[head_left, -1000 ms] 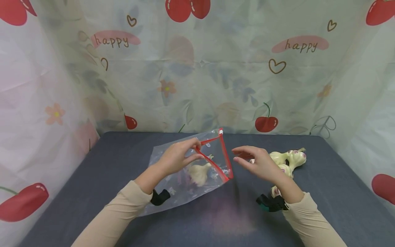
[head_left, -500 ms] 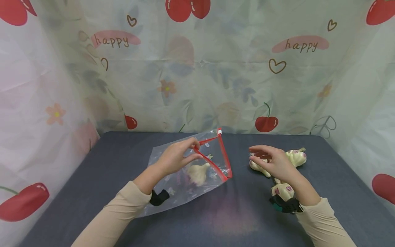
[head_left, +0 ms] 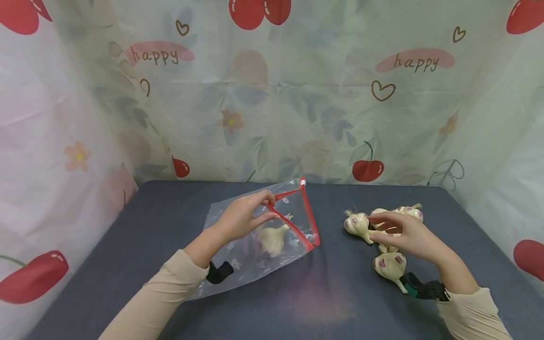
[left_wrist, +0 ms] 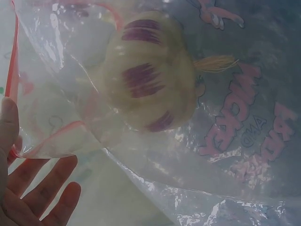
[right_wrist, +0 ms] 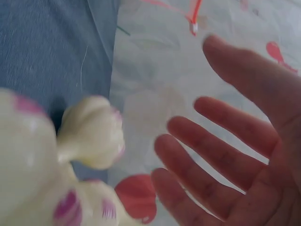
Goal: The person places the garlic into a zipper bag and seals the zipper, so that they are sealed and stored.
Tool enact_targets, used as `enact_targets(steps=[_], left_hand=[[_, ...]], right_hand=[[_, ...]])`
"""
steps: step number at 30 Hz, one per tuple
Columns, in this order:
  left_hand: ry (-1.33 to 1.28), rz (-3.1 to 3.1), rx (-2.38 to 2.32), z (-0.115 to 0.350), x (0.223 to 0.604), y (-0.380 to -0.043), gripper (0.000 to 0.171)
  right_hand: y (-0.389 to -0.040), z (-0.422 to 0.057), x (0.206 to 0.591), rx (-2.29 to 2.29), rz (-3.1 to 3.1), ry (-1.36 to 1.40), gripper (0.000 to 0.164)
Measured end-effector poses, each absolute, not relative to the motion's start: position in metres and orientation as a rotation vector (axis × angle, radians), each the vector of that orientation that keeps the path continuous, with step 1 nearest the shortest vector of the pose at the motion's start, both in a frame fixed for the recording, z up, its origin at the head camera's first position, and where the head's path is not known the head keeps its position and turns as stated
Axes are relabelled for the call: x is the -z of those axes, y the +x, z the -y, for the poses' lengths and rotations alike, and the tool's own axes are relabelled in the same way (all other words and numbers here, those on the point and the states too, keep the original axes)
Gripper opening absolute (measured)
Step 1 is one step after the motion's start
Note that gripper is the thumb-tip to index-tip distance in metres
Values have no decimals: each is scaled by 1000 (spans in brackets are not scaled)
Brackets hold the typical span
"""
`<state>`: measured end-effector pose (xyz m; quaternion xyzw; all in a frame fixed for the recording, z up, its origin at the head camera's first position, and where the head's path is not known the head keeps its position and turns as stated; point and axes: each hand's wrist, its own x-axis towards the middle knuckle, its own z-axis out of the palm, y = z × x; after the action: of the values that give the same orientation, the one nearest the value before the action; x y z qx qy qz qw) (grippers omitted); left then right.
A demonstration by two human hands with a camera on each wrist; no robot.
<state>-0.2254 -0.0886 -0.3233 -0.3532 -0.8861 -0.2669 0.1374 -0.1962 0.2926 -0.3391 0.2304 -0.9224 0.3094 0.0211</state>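
My left hand (head_left: 243, 218) pinches the red-edged mouth of a clear zip bag (head_left: 255, 274) and holds it open toward the right. Inside the bag lies one garlic bulb (head_left: 273, 240); its purple streaks show through the plastic in the left wrist view. Over a cluster of garlic bulbs at the right is my right hand (head_left: 410, 232), fingers spread and loosely bent, holding nothing. One bulb (head_left: 357, 225) lies just left of its fingertips, another bulb (head_left: 390, 265) nearer me below the hand. Part of the cluster is hidden behind the hand. In the right wrist view, a bulb (right_wrist: 93, 132) sits apart from the fingers.
A dark grey table (head_left: 170, 208) carries everything. A patterned curtain (head_left: 280, 118) with cherries and hearts stands behind it and along both sides. The bag has a small white slider (head_left: 302, 182) at its far corner. Black bands circle both wrists.
My right hand has moved right, away from the bag mouth to above the garlic bulbs, uncovering the leftmost and nearest ones. The left hand and bag have stayed almost still.
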Motion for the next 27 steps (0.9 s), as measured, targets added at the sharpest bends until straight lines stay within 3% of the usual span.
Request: enact_targets(steps=[27], left_hand=[[-1013,2568,783,89,328,-226,27]], right_hand=[[-185,-337,369,-1203,3052,848,55]])
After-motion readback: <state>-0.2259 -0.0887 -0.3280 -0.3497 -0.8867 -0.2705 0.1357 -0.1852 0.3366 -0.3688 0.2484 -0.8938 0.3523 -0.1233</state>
